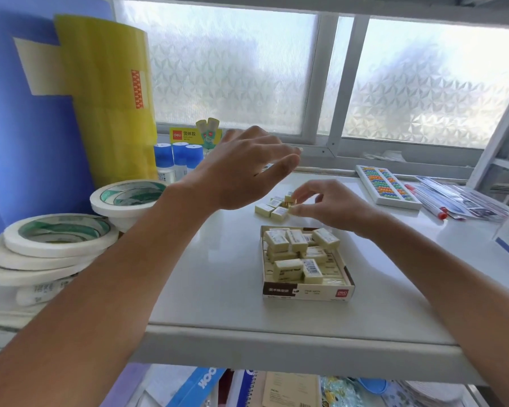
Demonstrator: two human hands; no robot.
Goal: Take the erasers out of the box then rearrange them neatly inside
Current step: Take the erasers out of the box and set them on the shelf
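Observation:
An open cardboard box [306,292] sits on the white shelf, holding several pale yellow erasers [297,254] in a loose heap. Behind it, several more erasers [269,209] lie on the shelf in a small cluster. My right hand [332,205] reaches over the box to that cluster and pinches one eraser [289,197] between thumb and fingertips. My left hand [247,168] hovers above and left of the cluster with relaxed, spread fingers, holding nothing.
Rolls of white tape [56,239] are stacked at the left, with glue bottles [178,155] and yellow and blue paper rolls behind. An abacus [387,186], pens and packets lie at the right. The shelf's front edge [291,342] is near me.

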